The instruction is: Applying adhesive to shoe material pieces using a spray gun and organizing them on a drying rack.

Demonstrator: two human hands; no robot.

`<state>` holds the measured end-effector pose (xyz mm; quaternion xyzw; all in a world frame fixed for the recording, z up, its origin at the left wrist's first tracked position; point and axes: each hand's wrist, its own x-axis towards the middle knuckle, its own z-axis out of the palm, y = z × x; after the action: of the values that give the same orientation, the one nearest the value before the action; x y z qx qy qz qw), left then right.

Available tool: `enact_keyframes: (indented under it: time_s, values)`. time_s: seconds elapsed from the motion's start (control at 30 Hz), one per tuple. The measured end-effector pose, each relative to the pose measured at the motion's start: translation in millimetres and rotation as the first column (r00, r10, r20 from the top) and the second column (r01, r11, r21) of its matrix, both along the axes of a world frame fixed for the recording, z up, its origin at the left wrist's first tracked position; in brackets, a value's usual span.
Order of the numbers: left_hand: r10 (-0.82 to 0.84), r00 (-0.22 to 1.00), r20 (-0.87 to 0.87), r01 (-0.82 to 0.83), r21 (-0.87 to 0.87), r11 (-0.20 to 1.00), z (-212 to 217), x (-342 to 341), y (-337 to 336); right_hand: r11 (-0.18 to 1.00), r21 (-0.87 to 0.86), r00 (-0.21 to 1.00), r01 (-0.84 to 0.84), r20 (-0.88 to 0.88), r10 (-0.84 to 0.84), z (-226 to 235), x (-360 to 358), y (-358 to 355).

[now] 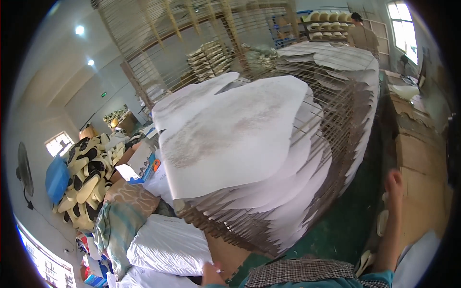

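Ahead of me stands a deep stack of wire-mesh drying racks, with large white, irregular, hide-like sheets spread on them. The top sheet is white with grey-brown smudges, and its lobed outline hangs past the mesh edges. Neither hand touches the sheets. My right hand is raised at the right, over the edge of a cardboard-covered bench; its fingers look curled, and I see nothing in them. Low in the view, my left hand is beside a white plastic sack; its fingers are blurred and partly cut off.
Another tilted mesh rack rises behind the stack. At left are a heap of cream and black shoe parts, a blue bag and an open box. The bench runs along the right. A person stands far back.
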<state>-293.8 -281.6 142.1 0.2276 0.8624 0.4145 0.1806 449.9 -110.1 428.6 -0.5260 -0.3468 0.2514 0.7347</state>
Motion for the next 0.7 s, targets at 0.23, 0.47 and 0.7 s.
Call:
enact_keyframes:
  time_s: [0.23, 0.47, 0.7]
  values:
    - [-0.753, 0.604, 0.263, 0.786, -0.352, 0.508, 4, 191, 74, 0.122, -0.514, 0.524, 0.849, 0.792, -0.312, -218, 146, -374]
    - [-0.683, 0.347, 0.643, 0.923, -0.364, 0.126, -93, 413, 239, -0.053, -0.609, 0.602, 0.792, 0.792, -0.104, -192, 80, -463]
    - [-0.85, -0.521, 0.085, 0.814, -0.251, -0.524, 18, 768, 109, -0.282, -0.543, 0.4, 0.791, 0.808, -0.433, -189, 42, -485]
